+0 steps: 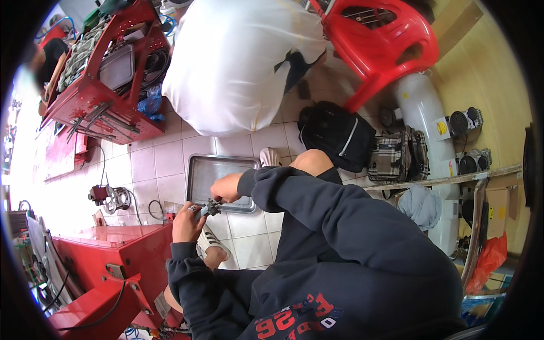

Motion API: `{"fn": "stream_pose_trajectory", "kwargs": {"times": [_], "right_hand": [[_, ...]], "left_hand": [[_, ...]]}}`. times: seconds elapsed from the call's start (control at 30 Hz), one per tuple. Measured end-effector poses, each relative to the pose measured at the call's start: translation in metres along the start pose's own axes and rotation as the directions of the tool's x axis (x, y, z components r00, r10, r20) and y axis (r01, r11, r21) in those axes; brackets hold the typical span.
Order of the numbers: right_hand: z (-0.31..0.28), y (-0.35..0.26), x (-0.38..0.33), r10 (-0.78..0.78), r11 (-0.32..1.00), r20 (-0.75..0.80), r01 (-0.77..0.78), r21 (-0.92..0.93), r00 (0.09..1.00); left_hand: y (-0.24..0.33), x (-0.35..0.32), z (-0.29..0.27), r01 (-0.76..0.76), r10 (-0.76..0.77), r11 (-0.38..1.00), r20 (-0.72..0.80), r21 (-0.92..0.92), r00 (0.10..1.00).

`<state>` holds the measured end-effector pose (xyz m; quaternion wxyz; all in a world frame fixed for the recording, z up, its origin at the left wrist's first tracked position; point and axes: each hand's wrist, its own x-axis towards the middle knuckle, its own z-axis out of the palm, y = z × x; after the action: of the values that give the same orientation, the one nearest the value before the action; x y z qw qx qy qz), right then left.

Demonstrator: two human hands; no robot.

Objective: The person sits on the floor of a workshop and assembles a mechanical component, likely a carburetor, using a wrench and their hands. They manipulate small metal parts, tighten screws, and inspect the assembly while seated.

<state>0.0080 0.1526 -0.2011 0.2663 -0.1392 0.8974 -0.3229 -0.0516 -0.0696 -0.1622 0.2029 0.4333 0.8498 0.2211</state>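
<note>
My left hand (186, 225) is closed around the lower left side of a small grey and dark metal machine part (211, 208), which looks knobbly and irregular. At its upper edge, my right hand (228, 188) has its fingers curled in and pressed to the part. Whether anything small sits between those fingertips is hidden. Both hands are over the left edge of a shallow metal tray (249, 209) on the tiled floor. My knees are bent on either side of my arms.
A person in a white shirt (226, 62) bends over just beyond the tray. Left are a red tool cart (113, 90) and a red metal bench (102, 243). A black backpack (337, 136), plaid bag (391, 157), red plastic chair (391, 45) and white tank (422, 107) stand right.
</note>
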Motion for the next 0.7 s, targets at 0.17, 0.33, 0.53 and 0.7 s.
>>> {"fn": "stream_pose_trajectory", "kwargs": {"times": [0.17, 0.33, 0.53, 0.7], "right_hand": [[0.003, 0.002, 0.007, -0.045, 0.998, -0.153, 0.038, -0.044, 0.987], [0.013, 0.005, 0.011, 0.006, 1.0, 0.087, -0.007, 0.009, 0.996], [0.018, 0.007, 0.015, 0.032, 0.997, 0.049, -0.028, -0.078, 0.998], [0.007, -0.006, 0.014, 0.071, 0.985, -0.081, -0.083, -0.151, 0.994]], "left_hand": [[-0.013, -0.005, 0.007, -0.019, 0.016, 0.995, -0.03, -0.094, 0.999], [-0.021, -0.009, -0.003, -0.017, 0.017, 1.0, -0.017, 0.001, 1.0], [-0.025, -0.013, 0.004, -0.033, 0.033, 0.999, 0.0, 0.013, 0.999], [-0.03, -0.015, 0.004, -0.024, 0.023, 1.0, -0.053, -0.021, 0.998]]}}
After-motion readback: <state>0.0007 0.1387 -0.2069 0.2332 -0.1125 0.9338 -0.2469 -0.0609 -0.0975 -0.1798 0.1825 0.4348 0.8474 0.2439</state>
